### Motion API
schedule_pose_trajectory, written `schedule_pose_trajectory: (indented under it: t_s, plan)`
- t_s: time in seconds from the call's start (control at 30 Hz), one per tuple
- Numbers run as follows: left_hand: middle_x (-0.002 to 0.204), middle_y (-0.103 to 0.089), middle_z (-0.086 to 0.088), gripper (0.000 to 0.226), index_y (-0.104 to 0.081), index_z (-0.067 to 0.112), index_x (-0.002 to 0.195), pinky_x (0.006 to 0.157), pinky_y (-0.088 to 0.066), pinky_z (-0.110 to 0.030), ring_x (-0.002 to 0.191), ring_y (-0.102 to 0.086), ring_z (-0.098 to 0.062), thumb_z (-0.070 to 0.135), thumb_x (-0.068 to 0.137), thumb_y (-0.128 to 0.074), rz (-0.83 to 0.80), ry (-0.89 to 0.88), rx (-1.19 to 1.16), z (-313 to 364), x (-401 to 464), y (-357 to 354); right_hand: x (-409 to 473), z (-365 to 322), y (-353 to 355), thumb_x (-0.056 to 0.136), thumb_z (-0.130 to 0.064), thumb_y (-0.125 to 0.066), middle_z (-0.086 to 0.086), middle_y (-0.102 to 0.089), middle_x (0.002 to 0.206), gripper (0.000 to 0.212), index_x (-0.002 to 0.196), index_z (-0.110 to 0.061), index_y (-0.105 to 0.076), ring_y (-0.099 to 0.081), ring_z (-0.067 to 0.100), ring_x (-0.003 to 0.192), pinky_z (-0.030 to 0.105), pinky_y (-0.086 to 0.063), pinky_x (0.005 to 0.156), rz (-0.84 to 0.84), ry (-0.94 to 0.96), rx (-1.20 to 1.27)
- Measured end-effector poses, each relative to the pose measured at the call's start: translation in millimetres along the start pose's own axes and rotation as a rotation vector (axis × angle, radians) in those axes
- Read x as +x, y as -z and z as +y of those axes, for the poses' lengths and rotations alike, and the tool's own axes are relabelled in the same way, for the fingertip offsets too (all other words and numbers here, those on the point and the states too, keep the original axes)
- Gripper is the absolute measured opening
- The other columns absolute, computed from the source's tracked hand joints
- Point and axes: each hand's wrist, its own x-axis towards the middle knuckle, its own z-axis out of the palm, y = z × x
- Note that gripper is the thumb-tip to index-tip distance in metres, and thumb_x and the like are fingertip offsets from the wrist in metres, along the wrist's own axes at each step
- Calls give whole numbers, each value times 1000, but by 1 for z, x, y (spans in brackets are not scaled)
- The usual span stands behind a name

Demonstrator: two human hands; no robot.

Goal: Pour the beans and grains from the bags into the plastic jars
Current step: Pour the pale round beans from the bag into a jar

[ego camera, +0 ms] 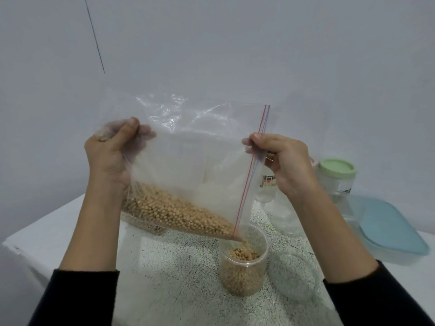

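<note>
The zip bag (188,165) hangs tilted over the counter (176,278), its zipper corner dipped into the mouth of the open jar (243,264) near the front edge, and beans (174,210) slide along that lower edge into it. The left hand (110,156) grips the bunched bottom end high — the right hand (282,161) pinches the zipper strip above the jar. Raising the left end further should empty it; the jar looks over half full.

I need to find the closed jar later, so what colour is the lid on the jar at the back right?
Pale green lid, seen in the head view.
</note>
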Motion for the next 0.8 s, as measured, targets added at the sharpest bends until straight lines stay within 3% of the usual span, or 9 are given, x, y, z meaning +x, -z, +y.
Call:
schedule_pose_trajectory:
  t_s: [0.63, 0.8]
  plan:
    - [61, -70, -1, 33, -74, 17, 60, 63, -55, -21, 58, -69, -15, 3, 87, -60, 23, 25, 38, -2, -1, -2, 3, 4, 5, 80, -5, -69, 7, -74, 77, 6, 84, -1, -70, -68, 15, 65, 17, -51, 60, -7, -7, 6]
    - [59, -68, 3, 36, -74, 19, 58, 72, -54, -28, 60, -68, -12, 3, 87, -60, 23, 14, 41, -2, -2, -4, 4, 6, 6, 78, -6, -69, 6, -74, 75, 5, 82, -3, -69, -67, 14, 64, 18, -51, 60, -2, -22, 14]
